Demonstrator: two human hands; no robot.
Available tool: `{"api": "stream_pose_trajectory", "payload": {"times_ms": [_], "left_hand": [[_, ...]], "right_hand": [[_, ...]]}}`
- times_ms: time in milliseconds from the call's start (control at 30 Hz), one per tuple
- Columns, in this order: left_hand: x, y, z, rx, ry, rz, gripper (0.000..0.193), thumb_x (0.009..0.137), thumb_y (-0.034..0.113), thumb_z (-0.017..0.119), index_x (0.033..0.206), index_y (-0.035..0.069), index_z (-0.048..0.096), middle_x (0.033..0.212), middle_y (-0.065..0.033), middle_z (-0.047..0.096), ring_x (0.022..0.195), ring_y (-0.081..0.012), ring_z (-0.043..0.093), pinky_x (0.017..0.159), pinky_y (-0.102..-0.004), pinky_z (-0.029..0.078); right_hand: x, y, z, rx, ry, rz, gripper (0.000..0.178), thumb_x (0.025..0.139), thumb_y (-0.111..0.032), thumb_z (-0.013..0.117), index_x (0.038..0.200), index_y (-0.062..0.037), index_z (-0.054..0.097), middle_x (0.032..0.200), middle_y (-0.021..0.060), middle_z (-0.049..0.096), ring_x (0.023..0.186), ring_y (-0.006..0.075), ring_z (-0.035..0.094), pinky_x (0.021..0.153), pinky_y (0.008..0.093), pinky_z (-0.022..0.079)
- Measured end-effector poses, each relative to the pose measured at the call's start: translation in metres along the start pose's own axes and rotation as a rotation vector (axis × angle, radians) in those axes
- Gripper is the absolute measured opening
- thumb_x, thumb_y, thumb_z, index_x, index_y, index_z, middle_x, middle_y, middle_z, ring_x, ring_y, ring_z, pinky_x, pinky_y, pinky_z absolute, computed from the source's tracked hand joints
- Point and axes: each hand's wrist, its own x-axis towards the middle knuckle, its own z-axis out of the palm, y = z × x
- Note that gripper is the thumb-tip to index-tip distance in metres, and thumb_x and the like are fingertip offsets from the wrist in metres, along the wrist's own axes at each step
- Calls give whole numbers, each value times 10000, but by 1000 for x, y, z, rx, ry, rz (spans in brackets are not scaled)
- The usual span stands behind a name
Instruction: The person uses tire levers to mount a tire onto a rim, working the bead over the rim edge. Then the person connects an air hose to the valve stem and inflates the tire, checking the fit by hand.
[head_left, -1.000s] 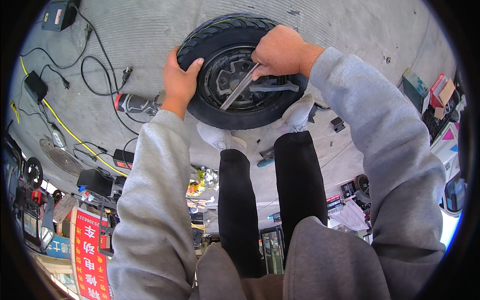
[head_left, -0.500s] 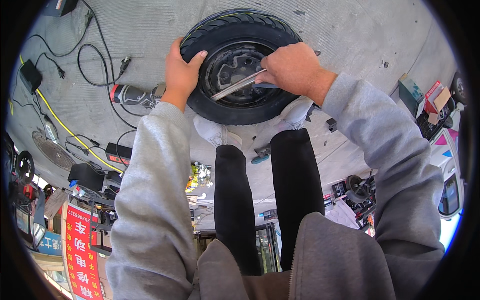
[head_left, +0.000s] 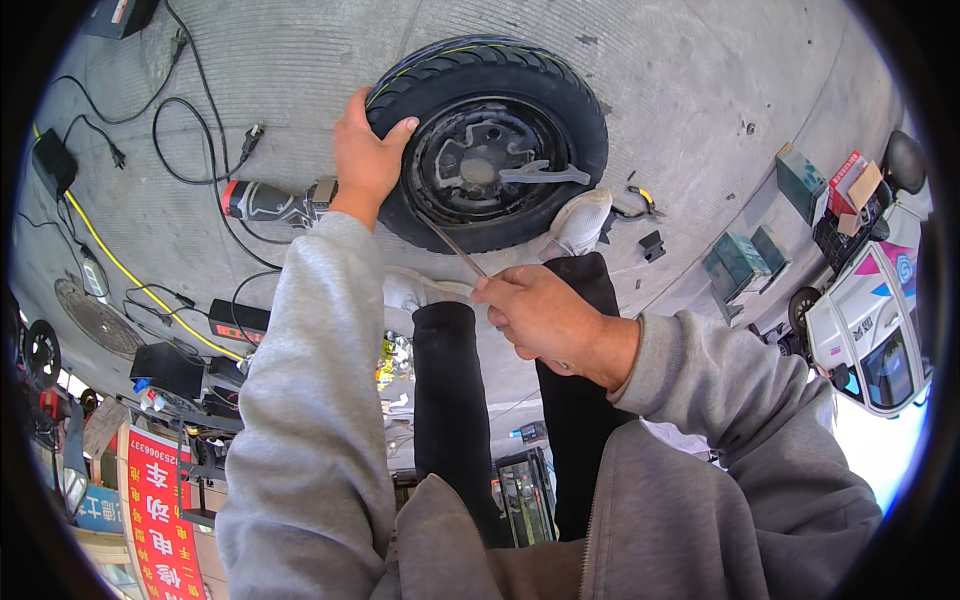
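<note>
A black tyre [head_left: 585,135] on a dark wheel rim [head_left: 479,172] leans between my shoes. My left hand [head_left: 372,155] grips its left side, thumb on the sidewall and fingers over the tread. Below the wheel, my right hand [head_left: 548,318] is closed round a thin metal tyre lever [head_left: 452,246]. The lever's far tip meets the lower left rim edge, where tyre and rim join. Across the right part of the rim lies a grey, forked flat piece [head_left: 545,173] that no hand touches.
Left of the wheel lies a power tool [head_left: 268,203] with a red end. Black cables [head_left: 212,150] and a yellow cord [head_left: 115,260] run over the ground. Pliers [head_left: 640,205] lie by my right shoe [head_left: 580,222]. Boxes [head_left: 740,265] and a white vehicle [head_left: 868,330] are at the right.
My right hand has moved from over the rim down toward my knees, and the lever now slants from the rim's lower left. The grey piece is uncovered. My left hand stays on the tyre.
</note>
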Motion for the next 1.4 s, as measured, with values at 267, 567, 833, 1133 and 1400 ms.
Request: {"api": "stream_pose_trajectory", "payload": {"times_ms": [267, 567, 833, 1133, 1400], "left_hand": [[-4, 15, -4, 50, 12, -23, 767, 805, 332, 811, 1402, 2, 460, 1246, -287, 582, 1172, -417, 560, 1012, -458, 444], [-11, 10, -3, 137, 23, -59, 902, 767, 521, 806, 1471, 131, 399, 1268, -327, 470, 1222, -427, 440, 1049, -451, 395], [-1, 21, -16, -14, -147, -155, 852, 789, 382, 814, 1457, 72, 386, 1366, -303, 358, 1247, -431, 444, 1057, -449, 405], [30, 36, 8, 59, -95, 100, 833, 755, 481, 805, 1392, 38, 503, 1343, -232, 525, 1257, -383, 510, 1053, -454, 429], [28, 41, 13, 150, 0, 50, 770, 740, 453, 832, 1336, 57, 548, 1310, -215, 549, 1224, -377, 529, 1027, -465, 440]], "right_hand": [[46, 71, 128, -103, 568, -510, 281, 1002, -191, 524, 897, 67, 489, 710, 272, 596, 674, 462, 596, 602, 511, 444], [215, 156, 246, 304, 647, -560, 199, 1012, -133, 486, 1041, -3, 337, 756, 264, 591, 664, 490, 579, 568, 553, 419], [214, 177, 215, -114, 730, -580, 244, 989, -69, 496, 1042, -16, 264, 753, 268, 562, 657, 466, 576, 550, 528, 419], [206, 180, 202, -167, 594, -625, 309, 977, -58, 528, 1082, 48, 257, 703, 256, 564, 612, 432, 607, 517, 519, 425], [157, 163, 181, -1475, 294, -861, 313, 886, -166, 527, 1089, 59, 609, 632, 65, 491, 587, 275, 490, 620, 486, 326]]}}
